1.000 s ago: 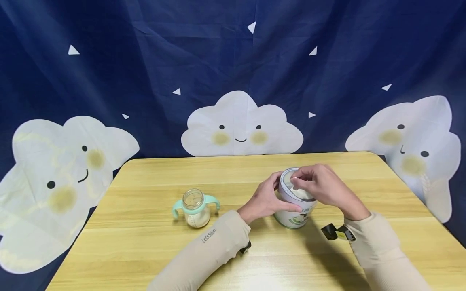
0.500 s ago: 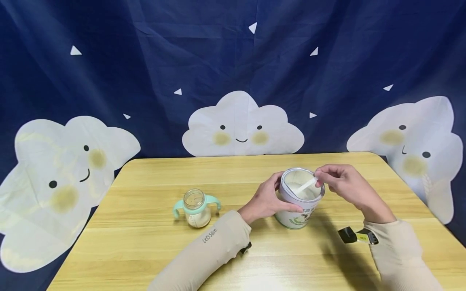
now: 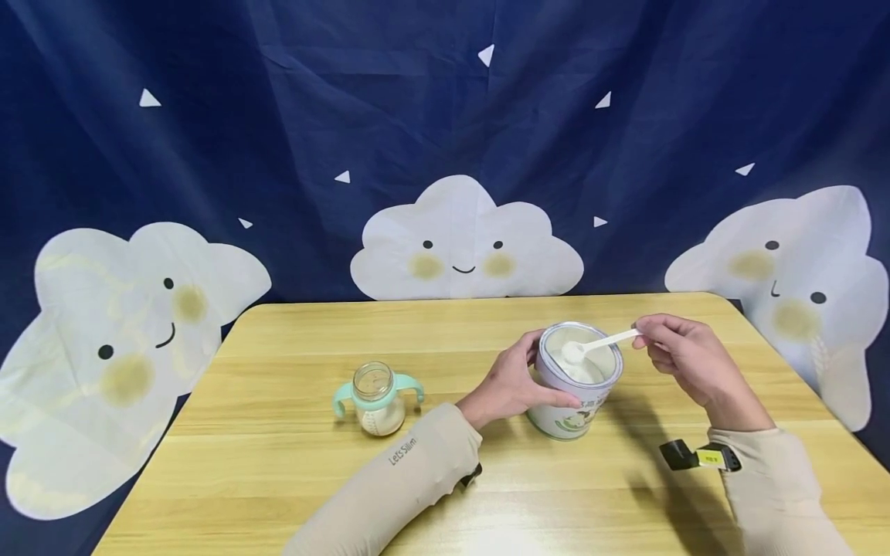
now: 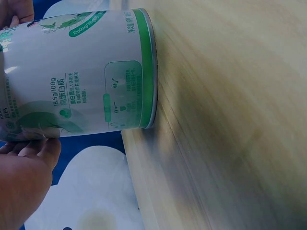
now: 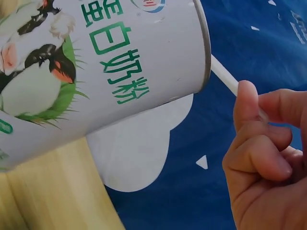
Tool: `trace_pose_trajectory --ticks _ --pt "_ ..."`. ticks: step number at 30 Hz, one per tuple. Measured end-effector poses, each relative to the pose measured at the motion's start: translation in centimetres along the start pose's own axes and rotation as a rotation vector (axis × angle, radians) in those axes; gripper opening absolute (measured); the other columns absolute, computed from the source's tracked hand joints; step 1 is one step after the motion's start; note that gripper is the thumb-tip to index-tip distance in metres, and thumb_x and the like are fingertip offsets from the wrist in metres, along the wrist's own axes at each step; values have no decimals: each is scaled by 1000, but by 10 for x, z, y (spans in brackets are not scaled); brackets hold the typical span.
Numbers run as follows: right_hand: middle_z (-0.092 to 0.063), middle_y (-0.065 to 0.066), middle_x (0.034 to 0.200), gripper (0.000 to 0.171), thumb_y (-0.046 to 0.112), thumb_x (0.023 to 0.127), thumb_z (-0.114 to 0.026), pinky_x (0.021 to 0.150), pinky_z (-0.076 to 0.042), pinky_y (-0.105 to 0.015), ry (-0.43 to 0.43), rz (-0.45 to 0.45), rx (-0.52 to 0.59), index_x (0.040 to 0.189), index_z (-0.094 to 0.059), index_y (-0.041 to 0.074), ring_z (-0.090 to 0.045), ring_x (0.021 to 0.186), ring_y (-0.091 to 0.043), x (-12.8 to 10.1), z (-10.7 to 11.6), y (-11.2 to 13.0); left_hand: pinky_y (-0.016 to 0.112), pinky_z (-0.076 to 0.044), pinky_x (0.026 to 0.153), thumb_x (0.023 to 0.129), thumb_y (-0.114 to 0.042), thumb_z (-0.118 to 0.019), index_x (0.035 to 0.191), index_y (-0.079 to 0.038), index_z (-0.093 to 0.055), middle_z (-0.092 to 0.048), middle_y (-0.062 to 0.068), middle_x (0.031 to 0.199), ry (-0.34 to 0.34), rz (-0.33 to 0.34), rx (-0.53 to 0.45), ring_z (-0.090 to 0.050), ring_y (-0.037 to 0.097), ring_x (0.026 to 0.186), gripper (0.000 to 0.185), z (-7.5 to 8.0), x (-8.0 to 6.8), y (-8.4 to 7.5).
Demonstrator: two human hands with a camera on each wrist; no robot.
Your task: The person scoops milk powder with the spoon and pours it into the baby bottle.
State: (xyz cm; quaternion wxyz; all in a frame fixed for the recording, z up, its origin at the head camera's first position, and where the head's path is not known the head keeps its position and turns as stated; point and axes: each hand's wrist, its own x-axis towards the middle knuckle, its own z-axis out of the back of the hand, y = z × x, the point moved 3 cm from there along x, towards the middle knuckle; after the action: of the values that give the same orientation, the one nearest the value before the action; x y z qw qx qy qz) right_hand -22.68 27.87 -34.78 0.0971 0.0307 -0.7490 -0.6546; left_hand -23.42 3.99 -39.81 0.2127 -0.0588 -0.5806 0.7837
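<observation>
An open white and green milk powder can (image 3: pixel 579 378) stands on the wooden table (image 3: pixel 292 463), right of centre. My left hand (image 3: pixel 514 382) grips its left side; the can's label (image 4: pixel 76 76) fills the left wrist view. My right hand (image 3: pixel 684 359) pinches the handle end of a white plastic scoop (image 3: pixel 598 345). The scoop's bowl, heaped with powder, hovers over the can's mouth. In the right wrist view the scoop handle (image 5: pixel 224 76) runs past the can's rim (image 5: pixel 204 43) into my fingers (image 5: pixel 261 139).
A small baby bottle (image 3: pixel 377 398) with mint green handles and no lid stands left of the can, holding some white powder. A dark blue cloth with white clouds (image 3: pixel 464 239) hangs behind the table. The table's right edge (image 3: pixel 799 371) lies close to my right hand.
My right hand has drawn back to the right from over the can's mouth, lifting the scoop out with powder in its bowl. The left hand keeps its hold on the can.
</observation>
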Motion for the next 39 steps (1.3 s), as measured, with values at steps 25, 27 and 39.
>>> trace_pose_trajectory --ticks 25,27,39 --pt "-67 2 73 30 0 103 -48 50 -10 -26 3 -36 121 87 -71 10 -39 54 -3 2 0 -3 22 -36 110 66 -22 -96 151 -11 -39 -46 1 151 31 -20 38 -43 13 137 103 10 -2 -8" --pt "-67 2 73 30 0 103 -48 50 -10 -25 3 -31 132 87 -71 10 -39 54 -3 3 0 -2 21 -35 111 67 -22 -96 151 -11 -39 -44 1 153 43 -10 37 -42 13 138 103 13 -3 -8" --pt "-67 2 72 30 -1 102 -49 50 -11 -24 -13 -22 154 86 -71 10 -42 54 -1 4 -6 3 22 -34 112 68 -21 -95 154 -9 -35 -38 5 157 66 28 44 -39 18 141 105 23 -9 -7"
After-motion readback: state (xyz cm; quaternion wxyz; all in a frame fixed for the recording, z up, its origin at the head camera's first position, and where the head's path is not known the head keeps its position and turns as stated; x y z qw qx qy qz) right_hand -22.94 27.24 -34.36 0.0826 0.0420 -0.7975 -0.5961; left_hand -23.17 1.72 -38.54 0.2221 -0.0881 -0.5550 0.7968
